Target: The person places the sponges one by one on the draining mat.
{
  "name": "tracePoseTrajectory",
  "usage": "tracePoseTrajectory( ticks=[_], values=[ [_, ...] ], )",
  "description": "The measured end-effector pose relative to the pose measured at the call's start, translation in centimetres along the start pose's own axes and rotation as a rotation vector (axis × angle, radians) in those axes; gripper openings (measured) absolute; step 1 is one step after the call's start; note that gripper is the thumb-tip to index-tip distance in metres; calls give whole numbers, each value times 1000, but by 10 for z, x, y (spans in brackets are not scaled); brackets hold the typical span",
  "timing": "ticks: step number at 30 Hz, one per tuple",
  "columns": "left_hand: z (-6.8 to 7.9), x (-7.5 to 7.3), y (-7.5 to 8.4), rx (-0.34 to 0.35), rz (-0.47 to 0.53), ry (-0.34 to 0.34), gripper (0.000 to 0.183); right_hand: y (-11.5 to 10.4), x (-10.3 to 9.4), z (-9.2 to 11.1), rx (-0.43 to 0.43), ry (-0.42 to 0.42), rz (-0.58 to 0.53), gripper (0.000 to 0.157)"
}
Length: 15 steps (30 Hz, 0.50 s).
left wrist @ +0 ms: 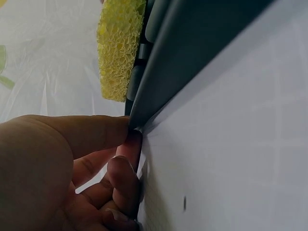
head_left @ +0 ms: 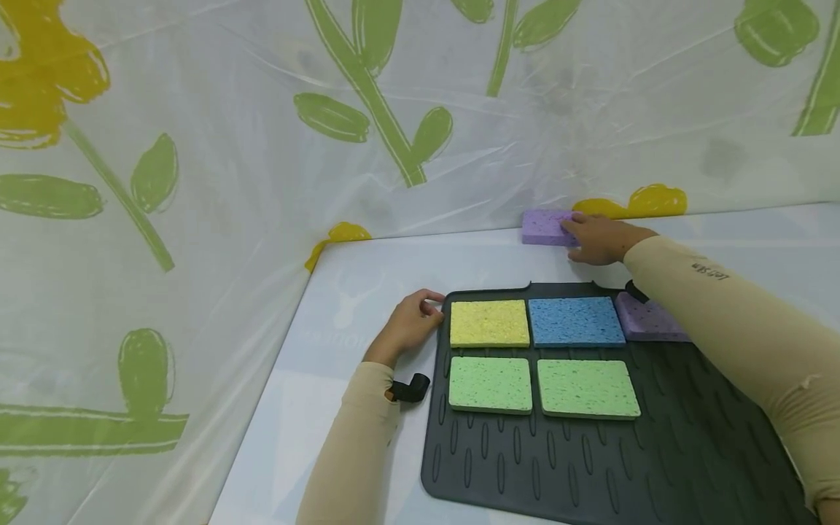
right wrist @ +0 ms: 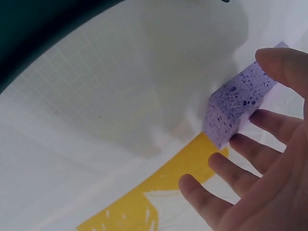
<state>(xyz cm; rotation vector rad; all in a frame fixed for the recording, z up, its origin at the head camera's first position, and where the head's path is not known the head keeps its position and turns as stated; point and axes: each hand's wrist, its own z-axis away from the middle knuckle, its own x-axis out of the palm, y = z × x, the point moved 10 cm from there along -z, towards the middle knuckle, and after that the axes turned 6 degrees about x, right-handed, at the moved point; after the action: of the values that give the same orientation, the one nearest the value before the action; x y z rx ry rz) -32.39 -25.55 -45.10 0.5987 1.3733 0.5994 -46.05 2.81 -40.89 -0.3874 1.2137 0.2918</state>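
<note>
At the table's back edge lies a purple sponge (head_left: 543,227). My right hand (head_left: 602,239) is at its right end, fingers spread and fairly straight; in the right wrist view the thumb and fingertips flank the sponge without closing round it. My left hand (head_left: 405,324) pinches the left edge of a black ribbed mat (head_left: 525,467) near its back corner, between thumb and index finger. On the mat sit a yellow sponge (head_left: 488,323), a blue sponge (head_left: 576,321) and a second purple sponge (head_left: 650,321), partly hidden by my right arm. Two green sponges (head_left: 489,383) lie in front of them.
The white table (head_left: 262,437) ends at the back against a plastic sheet (head_left: 243,117) printed with green leaves and yellow flowers. A black strap piece (head_left: 412,389) sits at my left wrist. My right sleeve (head_left: 735,321) crosses above the mat's right side.
</note>
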Motion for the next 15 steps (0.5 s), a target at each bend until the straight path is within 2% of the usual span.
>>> tracePoseTrajectory(
  ticks=[8, 15],
  values=[
    [-1, 0, -2, 2, 4, -2, 32, -6, -7, 4, -37, 61, 0, 60],
    [-1, 2, -2, 8, 13, -6, 32, -8, -7, 7, -35, 66, -48, 49]
  ],
)
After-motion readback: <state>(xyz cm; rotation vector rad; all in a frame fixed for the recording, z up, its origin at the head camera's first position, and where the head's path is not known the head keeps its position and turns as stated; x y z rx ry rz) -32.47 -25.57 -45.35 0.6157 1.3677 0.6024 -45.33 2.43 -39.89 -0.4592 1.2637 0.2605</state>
